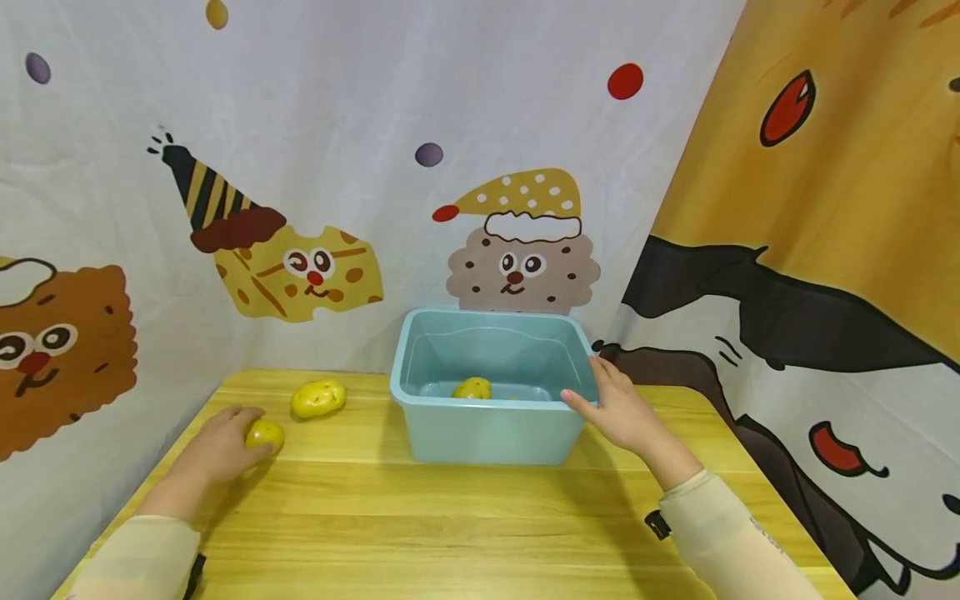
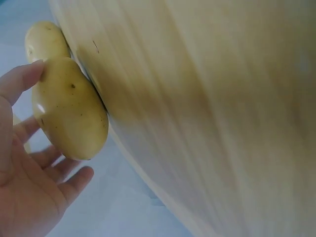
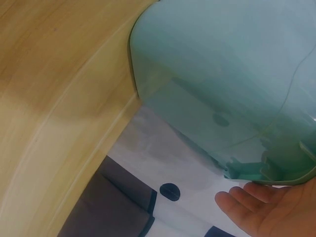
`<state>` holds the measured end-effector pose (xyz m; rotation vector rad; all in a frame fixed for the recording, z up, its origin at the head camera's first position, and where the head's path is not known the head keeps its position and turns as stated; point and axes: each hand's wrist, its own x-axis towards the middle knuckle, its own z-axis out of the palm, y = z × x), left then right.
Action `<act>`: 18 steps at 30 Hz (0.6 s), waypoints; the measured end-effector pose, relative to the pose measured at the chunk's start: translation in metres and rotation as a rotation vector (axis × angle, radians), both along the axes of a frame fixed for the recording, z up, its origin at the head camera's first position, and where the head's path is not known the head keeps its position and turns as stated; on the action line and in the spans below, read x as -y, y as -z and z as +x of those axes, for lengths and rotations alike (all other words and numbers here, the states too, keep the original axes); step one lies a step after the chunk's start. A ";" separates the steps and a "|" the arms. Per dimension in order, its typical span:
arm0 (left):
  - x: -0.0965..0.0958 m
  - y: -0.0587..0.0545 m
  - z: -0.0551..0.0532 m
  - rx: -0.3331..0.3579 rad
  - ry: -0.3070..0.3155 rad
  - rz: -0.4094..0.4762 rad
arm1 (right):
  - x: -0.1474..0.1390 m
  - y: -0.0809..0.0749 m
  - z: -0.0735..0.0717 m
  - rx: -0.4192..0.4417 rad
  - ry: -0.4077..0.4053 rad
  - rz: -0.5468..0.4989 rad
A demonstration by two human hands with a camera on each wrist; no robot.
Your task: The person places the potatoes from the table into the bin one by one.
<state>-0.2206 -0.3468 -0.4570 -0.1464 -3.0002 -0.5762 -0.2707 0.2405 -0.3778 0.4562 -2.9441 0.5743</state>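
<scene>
On the left part of the table, my left hand (image 1: 219, 446) holds a yellow potato (image 1: 266, 435). In the left wrist view, the thumb lies against that potato (image 2: 74, 111) and the other fingers curve behind and below it. A second potato (image 1: 318, 399) lies just beyond on the table. The light-blue plastic bin (image 1: 487, 433) stands upright at the table's back, with a potato (image 1: 472, 388) inside. My right hand (image 1: 622, 408) rests on the bin's right front corner. In the right wrist view its fingers (image 3: 237, 200) are fairly straight at the rim.
The wooden table (image 1: 420, 533) carries everything, and its left and right edges run beside my arms. A printed cloth (image 1: 360, 142) with cartoon figures hangs right behind the bin and along both sides. Part of the bin's floor is hidden by its front wall.
</scene>
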 end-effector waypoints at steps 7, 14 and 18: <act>0.002 0.003 -0.003 -0.014 0.030 -0.013 | 0.000 0.000 0.001 -0.003 0.000 -0.005; 0.004 0.002 -0.004 -0.003 0.024 -0.020 | 0.000 0.001 0.000 -0.006 0.000 -0.005; 0.005 0.002 -0.005 -0.004 0.028 -0.024 | 0.000 0.001 -0.001 -0.008 -0.003 -0.007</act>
